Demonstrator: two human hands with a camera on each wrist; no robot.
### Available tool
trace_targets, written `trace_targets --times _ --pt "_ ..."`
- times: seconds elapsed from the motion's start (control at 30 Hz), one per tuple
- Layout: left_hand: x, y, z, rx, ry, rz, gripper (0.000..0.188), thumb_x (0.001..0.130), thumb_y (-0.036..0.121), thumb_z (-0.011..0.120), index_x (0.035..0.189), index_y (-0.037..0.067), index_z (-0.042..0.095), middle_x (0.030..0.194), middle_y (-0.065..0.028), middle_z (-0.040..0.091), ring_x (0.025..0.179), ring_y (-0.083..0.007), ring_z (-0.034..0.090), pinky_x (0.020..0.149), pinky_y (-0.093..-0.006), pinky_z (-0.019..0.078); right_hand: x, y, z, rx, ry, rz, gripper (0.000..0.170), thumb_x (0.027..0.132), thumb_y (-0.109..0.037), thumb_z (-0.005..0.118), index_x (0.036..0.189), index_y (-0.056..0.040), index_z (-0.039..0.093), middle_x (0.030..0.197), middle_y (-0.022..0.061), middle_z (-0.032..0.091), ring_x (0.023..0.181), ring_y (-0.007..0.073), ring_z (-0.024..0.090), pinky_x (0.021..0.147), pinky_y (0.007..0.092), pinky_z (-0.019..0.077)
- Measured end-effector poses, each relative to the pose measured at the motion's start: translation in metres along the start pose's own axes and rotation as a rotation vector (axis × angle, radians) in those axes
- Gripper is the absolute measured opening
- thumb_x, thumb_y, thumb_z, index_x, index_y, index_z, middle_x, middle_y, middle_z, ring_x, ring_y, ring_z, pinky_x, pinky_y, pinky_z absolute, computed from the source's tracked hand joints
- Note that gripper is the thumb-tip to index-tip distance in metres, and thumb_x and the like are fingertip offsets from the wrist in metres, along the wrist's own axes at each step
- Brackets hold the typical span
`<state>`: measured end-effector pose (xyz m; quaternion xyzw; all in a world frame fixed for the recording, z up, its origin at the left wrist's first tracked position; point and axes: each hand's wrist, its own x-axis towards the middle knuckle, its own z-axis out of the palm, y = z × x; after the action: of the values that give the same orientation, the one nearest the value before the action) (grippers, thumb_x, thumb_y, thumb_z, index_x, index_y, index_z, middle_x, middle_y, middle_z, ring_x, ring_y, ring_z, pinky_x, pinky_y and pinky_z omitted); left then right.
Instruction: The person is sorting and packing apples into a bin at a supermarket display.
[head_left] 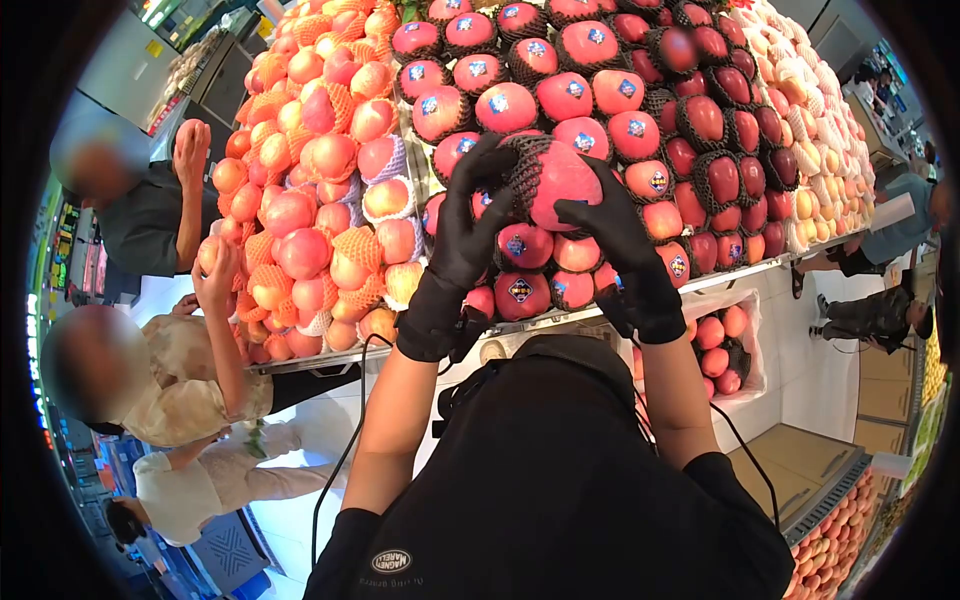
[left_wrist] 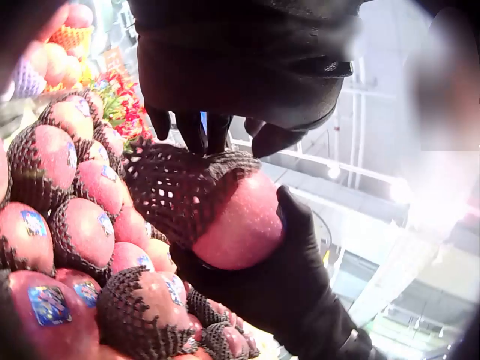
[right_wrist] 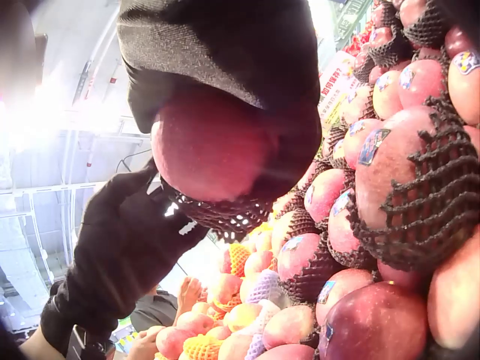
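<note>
Both black-gloved hands hold one large pink-red apple (head_left: pixel 567 187) above the fruit display. A black foam net (head_left: pixel 527 168) is bunched over the apple's left side; the right side is bare. My left hand (head_left: pixel 466 220) grips the netted side, with its fingertips on the mesh in the left wrist view. From the right, my right hand (head_left: pixel 618 240) clasps the bare side, its thumb across the front. In the right wrist view, that hand covers the top of the apple (right_wrist: pixel 210 150), and the net hangs below.
Rows of stickered apples (head_left: pixel 505 106) in black nets lie under the hands. Fruit in orange nets (head_left: pixel 300 250) is piled at left, paler fruit in white nets (head_left: pixel 800 110) at right. A lined box of apples (head_left: pixel 745 380) stands below the display edge. Several people stand at left, one (head_left: pixel 170 360) close by.
</note>
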<state>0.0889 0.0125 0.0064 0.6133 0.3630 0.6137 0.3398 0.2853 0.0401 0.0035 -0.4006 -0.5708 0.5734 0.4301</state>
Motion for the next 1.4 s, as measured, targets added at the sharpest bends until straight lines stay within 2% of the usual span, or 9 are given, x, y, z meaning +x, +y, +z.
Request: trace_targets --times 0.1,0.2,0.3,0.4,0.6,0.8,1.07,1.27,1.4 --pt "0.005 -0.002 0.003 -0.311 0.206 -0.197 0.04 0.088 0.016 0.068 0.123 0.005 0.051 0.105 -0.0078 0.064 0.098 -0.0126 0.058 0.085 -0.0273 0.047 -0.003 -0.003 0.003 0.009 -0.028 -0.006 0.073 0.073 -0.014 0.077 0.136 -0.0031 0.041 0.124 0.0131 0.054 0.113 0.0202 0.054 0.094 0.0348 0.0466" --pt "0.004 -0.029 -0.008 0.113 0.268 -0.19 0.041 0.088 0.02 0.07 0.121 0.004 0.051 0.091 -0.0039 0.062 0.084 -0.0101 0.058 0.075 -0.0246 0.0481 -0.004 -0.002 0.004 0.011 -0.038 -0.01 0.07 0.075 -0.012 0.075 0.136 -0.0042 0.043 0.125 0.012 0.054 0.114 0.0195 0.053 0.095 0.0345 0.046" --pt "0.004 -0.02 -0.012 -0.054 0.137 -0.6 0.042 0.088 0.022 0.07 0.12 0.002 0.052 0.084 -0.0011 0.058 0.072 -0.009 0.055 0.065 -0.0233 0.0475 -0.005 -0.002 0.001 0.058 -0.051 -0.01 0.069 0.075 -0.01 0.074 0.137 -0.0057 0.044 0.127 0.0108 0.054 0.116 0.0189 0.052 0.096 0.0345 0.0456" --pt "-0.002 -0.038 -0.015 -0.236 0.072 -0.617 0.043 0.09 0.025 0.068 0.121 0.001 0.051 0.083 -0.0011 0.059 0.067 -0.0085 0.055 0.059 -0.0226 0.0463 -0.006 -0.007 0.001 0.035 -0.066 0.012 0.069 0.075 -0.009 0.073 0.137 -0.0063 0.045 0.127 0.0099 0.054 0.117 0.0187 0.052 0.097 0.0345 0.0452" --pt "0.001 -0.017 -0.013 -0.554 0.099 -0.431 0.052 0.091 0.023 0.065 0.133 0.001 0.043 0.108 -0.0077 0.062 0.09 -0.012 0.059 0.078 -0.0266 0.0496 -0.008 -0.01 -0.002 0.008 -0.159 -0.07 0.069 0.074 -0.009 0.074 0.137 -0.0064 0.046 0.127 0.0097 0.054 0.118 0.0184 0.051 0.098 0.0349 0.045" --pt "-0.006 -0.014 -0.014 -0.202 -0.2 -0.312 0.07 0.085 0.017 0.07 0.144 0.006 0.033 0.134 -0.0118 0.048 0.121 -0.0215 0.049 0.1 -0.0348 0.0434 -0.006 -0.007 -0.004 -0.076 -0.218 -0.063 0.069 0.074 -0.015 0.078 0.133 -0.0041 0.043 0.126 0.0107 0.051 0.117 0.0194 0.051 0.098 0.0354 0.0452" --pt "-0.017 -0.018 -0.01 -0.515 -0.103 -0.474 0.073 0.083 0.018 0.069 0.145 0.007 0.032 0.136 -0.0122 0.046 0.124 -0.0238 0.048 0.103 -0.0383 0.0424 -0.003 -0.002 0.008 -0.103 -0.124 -0.129 0.064 0.083 -0.028 0.073 0.132 -0.0046 0.041 0.123 0.0102 0.051 0.115 0.0181 0.051 0.093 0.0349 0.0473" --pt "-0.038 -0.048 -0.016 -1.053 -0.004 -0.628 0.072 0.086 0.039 0.067 0.142 0.008 0.035 0.138 -0.0121 0.046 0.127 -0.0297 0.046 0.106 -0.0461 0.0386 -0.007 -0.006 0.008 0.164 0.16 0.017 0.037 0.094 -0.027 0.06 0.122 -0.0054 0.051 0.111 0.0077 0.057 0.08 0.0128 0.062 0.063 0.0274 0.0511" --pt "-0.044 -0.053 -0.016 -1.126 0.026 -0.663 0.072 0.086 0.046 0.065 0.14 0.007 0.037 0.139 -0.0136 0.045 0.129 -0.033 0.043 0.109 -0.0504 0.0344 -0.015 -0.005 0.01 0.086 -0.015 0.12 0.029 0.093 -0.028 0.06 0.107 -0.0024 0.059 0.091 0.0071 0.062 0.065 0.0119 0.062 0.054 0.0255 0.048"
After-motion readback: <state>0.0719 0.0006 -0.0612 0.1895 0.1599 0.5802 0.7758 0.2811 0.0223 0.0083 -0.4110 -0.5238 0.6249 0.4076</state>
